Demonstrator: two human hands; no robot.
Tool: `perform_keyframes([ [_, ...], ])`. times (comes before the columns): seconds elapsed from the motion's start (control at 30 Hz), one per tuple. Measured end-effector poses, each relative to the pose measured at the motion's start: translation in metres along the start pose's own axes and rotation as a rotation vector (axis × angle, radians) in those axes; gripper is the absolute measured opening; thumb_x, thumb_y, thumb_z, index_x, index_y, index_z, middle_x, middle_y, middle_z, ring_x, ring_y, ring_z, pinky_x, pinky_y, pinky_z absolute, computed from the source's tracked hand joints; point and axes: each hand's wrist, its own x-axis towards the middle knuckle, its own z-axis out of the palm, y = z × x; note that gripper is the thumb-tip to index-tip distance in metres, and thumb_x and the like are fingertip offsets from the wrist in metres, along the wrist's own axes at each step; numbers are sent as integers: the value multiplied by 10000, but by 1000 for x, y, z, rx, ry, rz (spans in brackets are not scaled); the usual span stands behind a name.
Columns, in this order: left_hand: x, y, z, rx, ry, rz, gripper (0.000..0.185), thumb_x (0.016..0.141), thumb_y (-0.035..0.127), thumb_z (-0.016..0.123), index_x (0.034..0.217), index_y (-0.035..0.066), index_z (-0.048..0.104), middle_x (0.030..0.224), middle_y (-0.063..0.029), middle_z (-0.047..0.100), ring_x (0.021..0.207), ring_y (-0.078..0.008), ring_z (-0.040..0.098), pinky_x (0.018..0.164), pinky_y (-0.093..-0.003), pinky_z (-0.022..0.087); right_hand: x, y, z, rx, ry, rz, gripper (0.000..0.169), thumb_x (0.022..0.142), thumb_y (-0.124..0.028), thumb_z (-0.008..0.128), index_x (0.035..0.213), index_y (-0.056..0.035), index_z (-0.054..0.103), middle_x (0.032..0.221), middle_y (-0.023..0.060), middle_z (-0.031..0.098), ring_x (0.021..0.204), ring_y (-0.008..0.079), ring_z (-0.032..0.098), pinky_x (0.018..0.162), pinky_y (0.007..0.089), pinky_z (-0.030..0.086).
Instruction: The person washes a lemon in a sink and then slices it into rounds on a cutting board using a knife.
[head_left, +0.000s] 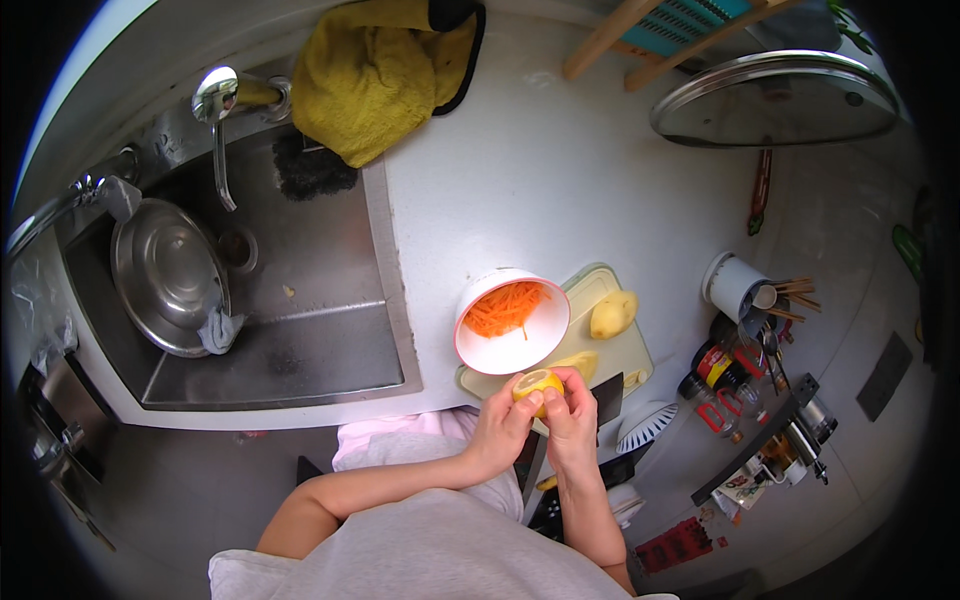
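A cut lemon (538, 382), its pale cut face upward, is held between my left hand (500, 424) and my right hand (574, 412), with both thumbs pressed on its near side. Just beyond my hands, a white bowl with a red rim (547, 330) holds orange shreds, likely carrot (501, 309). It stands partly over a pale green cutting board (634, 349). On the board lie a peeled potato (613, 315), another yellowish piece (581, 364) and small slices (636, 377). A dark cleaver blade (609, 396) shows beside my right hand.
Left is a steel sink (322, 345) with a metal basin (169, 277) and a faucet (220, 150). A yellow cloth (367, 82) lies behind. A glass lid (780, 105), a utensil holder (731, 289), jars (716, 364) and a fluted dish (646, 427) stand right.
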Motion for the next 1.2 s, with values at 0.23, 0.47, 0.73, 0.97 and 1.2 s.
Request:
perform_keyframes([
  [0.23, 0, 9, 0, -110, -23, -99, 373, 1016, 313, 465, 1237, 19, 525, 718, 11, 515, 579, -49, 437, 489, -230, 347, 2, -4, 5, -36, 48, -6, 230, 947, -129, 614, 1124, -1, 540, 991, 47, 614, 886, 93, 564, 824, 244, 471],
  [0.47, 2, 2, 0, 109, -111, 113, 487, 1031, 390, 468, 1342, 17, 423, 769, -81, 625, 593, -236, 591, 535, -364, 449, 7, -7, -3, -490, 40, -281, 269, 965, -194, 531, 1129, 15, 569, 986, 83, 593, 935, 147, 552, 846, 286, 454],
  [0.73, 1, 21, -11, 645, -237, 162, 435, 1009, 346, 503, 1257, -1, 419, 907, -260, 666, 816, -464, 637, 666, -504, 492, 3, -13, 8, -283, 121, -223, 348, 1025, -266, 379, 1030, 11, 590, 949, 63, 585, 870, 121, 542, 797, 258, 435],
  [0.97, 2, 13, -26, 310, -370, 136, 313, 1033, 292, 483, 1165, 12, 436, 925, -141, 622, 805, -282, 622, 729, -360, 482, 20, -8, 17, -428, 329, -426, 353, 1028, -208, 410, 867, 33, 610, 848, 105, 623, 763, 188, 578, 713, 302, 455],
  [1.2, 0, 13, -19, 298, -376, 91, 269, 1059, 263, 409, 1133, 10, 468, 1070, -94, 511, 1021, -205, 485, 944, -330, 392, 35, 8, 23, -415, 490, -676, 326, 1002, -193, 432, 858, 34, 617, 853, 125, 659, 751, 213, 618, 710, 331, 496],
])
